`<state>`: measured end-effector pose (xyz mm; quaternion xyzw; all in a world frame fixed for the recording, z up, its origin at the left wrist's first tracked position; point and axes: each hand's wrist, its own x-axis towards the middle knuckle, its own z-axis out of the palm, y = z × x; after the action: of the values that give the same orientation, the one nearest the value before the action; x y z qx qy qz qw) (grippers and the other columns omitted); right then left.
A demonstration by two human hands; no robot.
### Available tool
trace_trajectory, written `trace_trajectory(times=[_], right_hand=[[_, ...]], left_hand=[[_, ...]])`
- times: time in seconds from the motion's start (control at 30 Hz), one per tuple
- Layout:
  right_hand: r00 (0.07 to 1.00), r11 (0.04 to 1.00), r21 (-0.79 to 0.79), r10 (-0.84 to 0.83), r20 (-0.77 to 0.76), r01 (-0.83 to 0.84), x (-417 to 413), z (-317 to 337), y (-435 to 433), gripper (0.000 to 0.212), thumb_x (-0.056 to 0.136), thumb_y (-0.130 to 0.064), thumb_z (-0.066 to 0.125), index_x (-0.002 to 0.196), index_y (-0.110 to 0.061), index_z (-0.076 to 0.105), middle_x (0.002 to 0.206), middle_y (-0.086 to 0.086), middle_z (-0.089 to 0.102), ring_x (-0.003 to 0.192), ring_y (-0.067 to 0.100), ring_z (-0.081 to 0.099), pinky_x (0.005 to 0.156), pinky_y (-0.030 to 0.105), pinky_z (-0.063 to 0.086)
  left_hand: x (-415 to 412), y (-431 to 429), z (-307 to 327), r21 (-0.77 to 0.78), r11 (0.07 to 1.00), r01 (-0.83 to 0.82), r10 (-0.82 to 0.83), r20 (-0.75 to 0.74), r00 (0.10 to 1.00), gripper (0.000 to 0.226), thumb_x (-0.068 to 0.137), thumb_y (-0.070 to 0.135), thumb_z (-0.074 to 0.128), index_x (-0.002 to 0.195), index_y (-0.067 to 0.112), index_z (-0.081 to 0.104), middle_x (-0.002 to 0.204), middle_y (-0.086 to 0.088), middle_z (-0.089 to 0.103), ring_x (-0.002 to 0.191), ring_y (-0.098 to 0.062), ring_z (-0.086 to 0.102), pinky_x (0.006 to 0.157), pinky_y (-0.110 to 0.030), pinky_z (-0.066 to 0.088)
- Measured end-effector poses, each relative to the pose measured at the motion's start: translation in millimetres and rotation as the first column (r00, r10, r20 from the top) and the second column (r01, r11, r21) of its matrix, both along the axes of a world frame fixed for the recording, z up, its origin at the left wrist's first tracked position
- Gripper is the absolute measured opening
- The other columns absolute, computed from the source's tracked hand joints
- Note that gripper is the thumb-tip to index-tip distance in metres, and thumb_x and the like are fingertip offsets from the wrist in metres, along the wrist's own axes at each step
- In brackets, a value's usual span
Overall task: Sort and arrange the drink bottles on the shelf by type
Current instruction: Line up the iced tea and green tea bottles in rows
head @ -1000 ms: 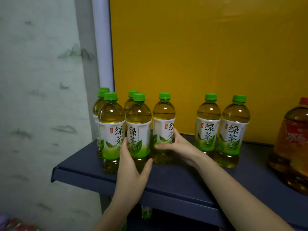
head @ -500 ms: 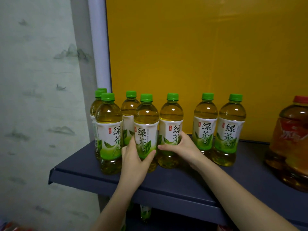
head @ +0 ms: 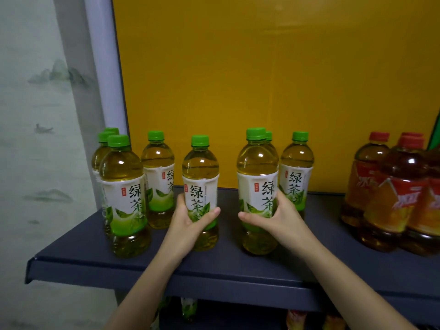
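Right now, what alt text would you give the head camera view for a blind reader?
A person's left hand and right hand each grip a green-capped tea bottle, the middle bottle and its right neighbour, on a dark shelf. More green tea bottles stand left, red-capped bottles right.

We count eight green-cap tea bottles (head: pixel 123 198) on the shelf (head: pixel 238 265): three clustered at left, two singles, three at right. Red-cap bottles (head: pixel 402 198): three caps visible, possibly a fourth bottle cut off at the frame edge. Hands: two, left hand (head: pixel 188 225) and right hand (head: pixel 283 217).
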<state>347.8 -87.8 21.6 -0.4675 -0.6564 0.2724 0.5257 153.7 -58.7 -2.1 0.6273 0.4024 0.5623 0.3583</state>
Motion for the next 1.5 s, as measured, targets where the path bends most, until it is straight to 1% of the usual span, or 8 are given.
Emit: trace_trajectory(times=[0.13, 0.3, 0.47, 0.6, 0.87, 1.03, 1.23, 1.5], right_hand=[[0.997, 0.998, 0.011, -0.055, -0.061, 0.055, 25.8, -2.1, -11.3, 0.057, 0.060, -0.023, 0.083, 0.105, -0.036, 0.052, 0.107, -0.014, 0.066, 0.103, 0.004, 0.061, 0.091, 0.030, 0.050], [0.991, 0.993, 0.035, -0.106, -0.086, 0.109, 55.1, -9.5, -18.0, 0.056, 0.062, -0.018, 0.082, 0.104, -0.037, 0.051, 0.104, -0.015, 0.066, 0.098, -0.002, 0.063, 0.077, 0.017, 0.051], [0.982, 0.986, 0.024, -0.159, -0.105, 0.162, 70.3, -16.7, -14.5, 0.072, 0.053, -0.038, 0.081, 0.117, -0.030, 0.050, 0.112, -0.009, 0.066, 0.103, 0.005, 0.063, 0.090, 0.032, 0.052], [0.988, 0.988, 0.033, -0.148, -0.054, 0.150, 76.4, -18.4, -9.8, 0.070, 0.063, -0.027, 0.083, 0.124, -0.024, 0.048, 0.115, -0.008, 0.065, 0.106, 0.006, 0.062, 0.094, 0.038, 0.051], [0.997, 0.998, -0.014, -0.069, 0.019, 0.069, 83.0, -19.6, -13.8, 0.081, 0.063, -0.043, 0.077, 0.131, -0.037, 0.032, 0.127, -0.018, 0.053, 0.117, -0.003, 0.051, 0.098, 0.027, 0.046], [0.998, 0.997, -0.071, -0.002, 0.055, 0.006, 93.3, -22.1, -27.1, 0.063, 0.069, -0.035, 0.071, 0.119, -0.047, 0.033, 0.123, -0.029, 0.048, 0.109, -0.019, 0.048, 0.082, 0.004, 0.043], [0.999, 0.999, -0.033, -0.014, 0.051, 0.015, 103.3, -29.5, -28.5, 0.073, 0.068, -0.035, 0.071, 0.133, -0.028, 0.038, 0.127, -0.017, 0.053, 0.115, -0.008, 0.050, 0.087, 0.006, 0.042], [0.999, 1.000, -0.014, 0.026, 0.046, -0.025, 100.6, -30.0, -23.9, 0.068, 0.070, -0.032, 0.071, 0.130, -0.030, 0.039, 0.128, -0.016, 0.053, 0.113, -0.010, 0.051, 0.089, 0.009, 0.043]], left_hand=[[26.1, -5.7, 2.7, -0.005, 0.994, 0.107, -0.107, 0.025, 0.994, 0.044, 0.076, 0.018, 0.073, 0.106, 0.032, 0.044, 0.106, 0.012, 0.062, 0.093, 0.008, 0.061, 0.068, -0.007, 0.048], [61.2, -9.2, 7.3, -0.004, 0.979, 0.204, -0.203, 0.076, 0.976, 0.050, 0.075, 0.016, 0.075, 0.114, 0.024, 0.045, 0.111, 0.008, 0.063, 0.099, -0.002, 0.063, 0.068, -0.012, 0.050], [85.0, -9.9, 7.4, -0.015, 0.964, 0.265, -0.262, 0.099, 0.960, 0.051, 0.075, 0.016, 0.074, 0.116, 0.024, 0.044, 0.113, 0.006, 0.063, 0.101, -0.004, 0.063, 0.068, -0.014, 0.051], [93.9, -7.7, 2.6, -0.023, 0.963, 0.268, -0.265, 0.093, 0.960, 0.054, 0.074, 0.018, 0.076, 0.117, 0.022, 0.044, 0.115, 0.004, 0.063, 0.104, -0.007, 0.062, 0.076, -0.020, 0.053], [99.6, -4.0, -1.6, -0.012, 0.969, 0.248, -0.247, 0.070, 0.967, 0.048, 0.073, 0.020, 0.076, 0.104, 0.033, 0.042, 0.114, 0.006, 0.062, 0.105, -0.006, 0.061, 0.074, -0.019, 0.053], [83.7, -1.1, 0.1, -0.045, 0.959, 0.281, -0.285, -0.117, 0.952, 0.066, 0.067, 0.026, 0.081, 0.116, 0.034, 0.038, 0.122, 0.011, 0.056, 0.113, -0.004, 0.055, 0.094, -0.027, 0.048], [68.4, -1.4, -6.6, 0.012, 0.967, 0.255, -0.250, -0.148, 0.957, 0.057, 0.066, 0.017, 0.081, 0.113, 0.028, 0.050, 0.117, 0.006, 0.062, 0.111, -0.009, 0.058, 0.091, -0.030, 0.052], [75.6, -0.6, -9.5, 0.014, 0.966, 0.258, -0.255, -0.118, 0.960, 0.056, 0.067, 0.016, 0.081, 0.114, 0.025, 0.053, 0.119, 0.003, 0.062, 0.113, -0.011, 0.058, 0.094, -0.039, 0.051]])
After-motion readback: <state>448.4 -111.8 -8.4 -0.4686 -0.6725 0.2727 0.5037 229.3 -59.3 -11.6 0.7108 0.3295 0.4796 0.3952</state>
